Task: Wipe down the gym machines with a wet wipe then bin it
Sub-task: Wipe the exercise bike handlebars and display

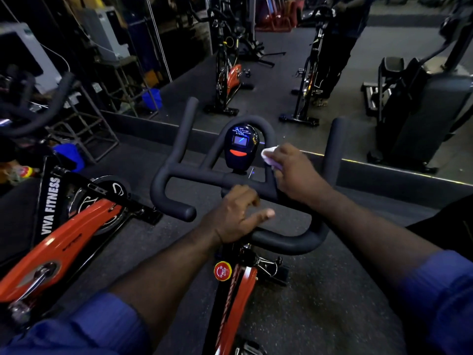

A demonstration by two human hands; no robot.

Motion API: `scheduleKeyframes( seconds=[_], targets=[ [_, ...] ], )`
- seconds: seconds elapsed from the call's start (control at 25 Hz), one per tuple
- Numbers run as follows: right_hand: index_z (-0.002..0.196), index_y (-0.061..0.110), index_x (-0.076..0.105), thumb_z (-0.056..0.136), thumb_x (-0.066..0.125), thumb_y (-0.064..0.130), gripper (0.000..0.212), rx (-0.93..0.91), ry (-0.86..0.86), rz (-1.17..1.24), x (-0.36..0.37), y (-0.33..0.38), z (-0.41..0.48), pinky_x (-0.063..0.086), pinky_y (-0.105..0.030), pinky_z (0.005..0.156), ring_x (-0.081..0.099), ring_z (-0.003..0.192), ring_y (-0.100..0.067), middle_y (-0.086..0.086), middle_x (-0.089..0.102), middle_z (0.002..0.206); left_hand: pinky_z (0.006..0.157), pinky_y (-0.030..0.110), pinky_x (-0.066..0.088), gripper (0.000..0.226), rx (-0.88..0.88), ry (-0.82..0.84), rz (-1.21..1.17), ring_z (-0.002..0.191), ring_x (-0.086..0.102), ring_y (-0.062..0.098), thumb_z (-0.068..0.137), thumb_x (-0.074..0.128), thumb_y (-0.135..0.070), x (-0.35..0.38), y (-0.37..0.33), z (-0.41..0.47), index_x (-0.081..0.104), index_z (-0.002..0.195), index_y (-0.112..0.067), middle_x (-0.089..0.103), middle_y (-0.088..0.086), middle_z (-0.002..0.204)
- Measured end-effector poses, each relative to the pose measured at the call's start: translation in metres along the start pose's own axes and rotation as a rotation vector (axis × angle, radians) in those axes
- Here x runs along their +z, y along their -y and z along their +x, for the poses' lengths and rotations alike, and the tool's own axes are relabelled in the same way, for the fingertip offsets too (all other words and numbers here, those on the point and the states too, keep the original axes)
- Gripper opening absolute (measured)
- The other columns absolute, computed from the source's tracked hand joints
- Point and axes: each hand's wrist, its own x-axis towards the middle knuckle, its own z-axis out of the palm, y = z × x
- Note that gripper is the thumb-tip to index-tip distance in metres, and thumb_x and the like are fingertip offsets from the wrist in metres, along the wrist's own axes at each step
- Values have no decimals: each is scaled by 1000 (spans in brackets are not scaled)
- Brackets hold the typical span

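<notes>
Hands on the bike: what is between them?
Head view: the black handlebar lies between the left hand and the right hand, which holds the wet wipe.

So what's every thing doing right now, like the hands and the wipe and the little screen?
right hand, holds the wet wipe against the handlebar.
wet wipe, bunched up, pressed on the bar's loop beside the console screen.
left hand, fingers curled over the handlebar's middle, thumb sticking out.
handlebar, touched by both hands.
console screen, lit up blue.
stop knob, nobody touching it.
</notes>
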Motion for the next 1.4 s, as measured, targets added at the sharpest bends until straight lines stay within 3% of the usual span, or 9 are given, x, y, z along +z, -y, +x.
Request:
scheduleKeyframes(
  seconds=[0.16, 0.28, 0.44, 0.64, 0.84, 1.08, 1.16, 1.24, 1.4],
  targets=[
    [103, 18, 80, 81, 48, 25, 40, -218, 106, -6, -5, -5, -38, 46, -26, 88, 59, 93, -23, -5, 68, 97, 98, 34, 43, 22, 189, -146, 285, 110, 55, 29, 103, 60, -21, -11, 31, 14, 67, 111, -2, 60, 14, 122],
    [104, 19, 79, 92, 59, 21, 24, -69, -93, 5, -12, -8, 13, 52, -37, 81, 58, 84, -22, -1, 60, 92, 104, 37, 43, 26, 199, -139, 288, 117, 54, 32, 103, 57, -18, 3, 46, 16, 64, 122, -1, 57, 14, 132],
    [112, 10, 76, 93, 66, 11, 22, -162, -55, -115, 4, -16, 23, 48, -36, 87, 54, 96, -27, -12, 60, 103, 109, 27, 34, 28, 158, -171, 178, 118, 47, 27, 98, 65, -10, 9, 53, 14, 59, 125, -8, 51, 4, 135],
    [98, 12, 78, 88, 50, 31, 35, -195, -32, -90, -18, -14, 38, 48, -33, 77, 61, 90, -29, -9, 62, 96, 105, 30, 35, 37, 149, -148, 201, 119, 46, 26, 95, 71, -9, 11, 55, 16, 53, 127, -13, 48, 2, 136],
    [100, 1, 73, 75, 60, 0, 28, -253, -71, -223, -1, -9, 70, 44, -38, 96, 58, 104, -39, -18, 66, 110, 101, 37, 42, 30, 205, -220, 256, 115, 49, 29, 100, 57, -23, 17, 64, 18, 54, 128, -12, 52, 7, 135],
    [103, 4, 78, 81, 56, 17, 33, -341, -139, -207, -22, -14, 98, 49, -39, 97, 61, 108, -35, -15, 72, 110, 99, 40, 46, 28, 205, -210, 236, 119, 48, 27, 100, 63, -18, 18, 64, 17, 59, 126, -9, 48, 4, 137],
    [114, 7, 78, 83, 63, 13, 36, -372, -19, -196, -24, -6, 129, 49, -42, 102, 63, 114, -32, -9, 74, 121, 97, 44, 51, 30, 171, -191, 239, 121, 47, 27, 99, 65, -19, 19, 64, 16, 59, 127, -10, 48, 3, 139],
    [120, 11, 78, 81, 63, 6, 42, -381, 67, -186, -23, -13, 123, 55, -47, 94, 67, 107, -36, -5, 73, 128, 96, 44, 51, 32, 154, -191, 234, 122, 46, 26, 98, 68, -18, 17, 64, 15, 60, 128, -10, 49, 3, 139],
    [116, 13, 79, 81, 47, 19, 47, -255, -182, -148, -28, -37, 58, 59, -46, 80, 70, 95, -36, -4, 77, 119, 99, 36, 42, 29, 160, -198, 242, 120, 46, 25, 98, 67, -18, 19, 64, 17, 62, 125, -10, 55, 6, 135]
  ],
)
